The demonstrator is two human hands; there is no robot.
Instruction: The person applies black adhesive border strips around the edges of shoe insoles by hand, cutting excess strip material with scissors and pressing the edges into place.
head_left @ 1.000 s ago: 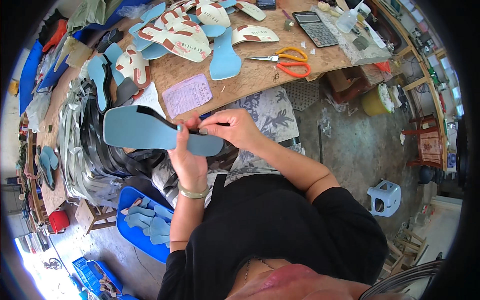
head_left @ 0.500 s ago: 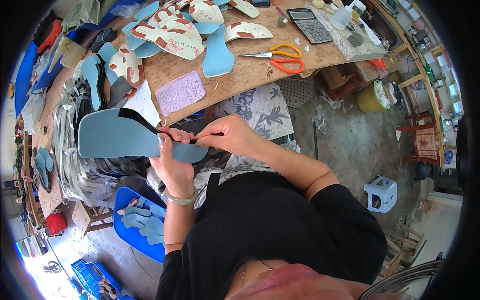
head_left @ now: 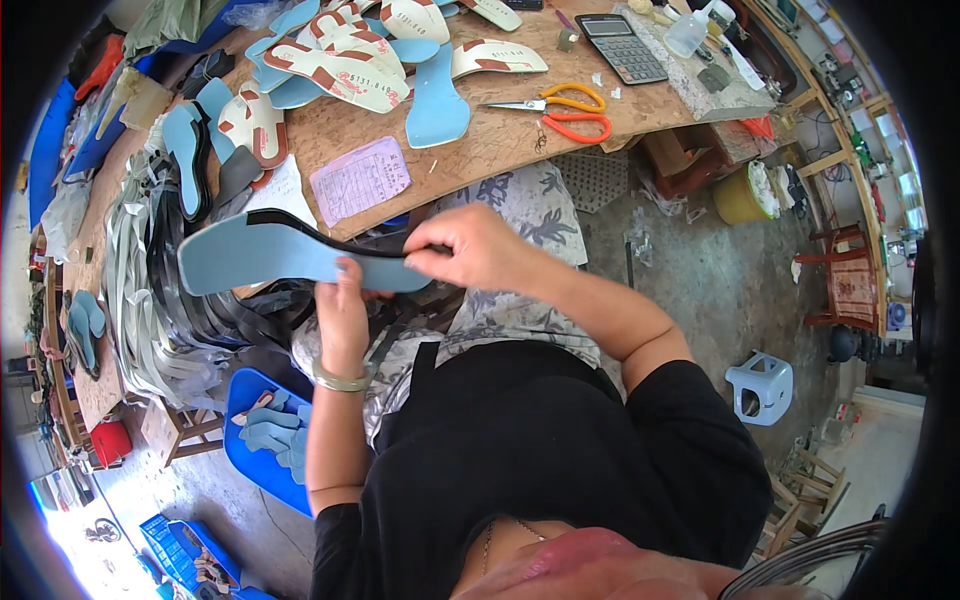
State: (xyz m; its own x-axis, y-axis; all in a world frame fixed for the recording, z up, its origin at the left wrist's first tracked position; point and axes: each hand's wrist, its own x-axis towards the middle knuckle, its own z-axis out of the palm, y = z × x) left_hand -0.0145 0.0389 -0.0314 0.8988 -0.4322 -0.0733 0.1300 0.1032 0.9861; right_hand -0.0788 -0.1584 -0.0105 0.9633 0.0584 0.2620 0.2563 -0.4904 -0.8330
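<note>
So both hands are up in front of the lap holding a long light-blue insole (head_left: 270,258), shoe-sole shaped, lying roughly level with its wide end pointing to the person's left. The left hand (head_left: 343,305) grips it from below near the middle, thumb up over the near edge, fingers closed on it, and there's a metal bangle (head_left: 340,380) on that wrist. The right hand (head_left: 478,250) comes in from the right and has its fingers pinched together on a thin black strip (head_left: 330,240) that runs along the top edge of the insole, right at the narrow end. The strip lies tight against the blue along most of its length. The whole thing is held in the air just below the near edge of the wooden surface (head_left: 500,130), not resting on it. Up on the surface there's a pink slip of paper (head_left: 361,181) just beyond the hands, another blue insole (head_left: 437,100) lying flat, a bunch of white and red patterned insoles (head_left: 335,68), orange-handled scissors (head_left: 560,103) and a dark calculator (head_left: 620,47) further right. To the person's left there's a big heap of black and grey strips (head_left: 165,300), and lower down a blue tray (head_left: 245,455) on the floor with more blue cut pieces in it. A small white stool (head_left: 760,385) sits well off on the concrete floor to the right.
</note>
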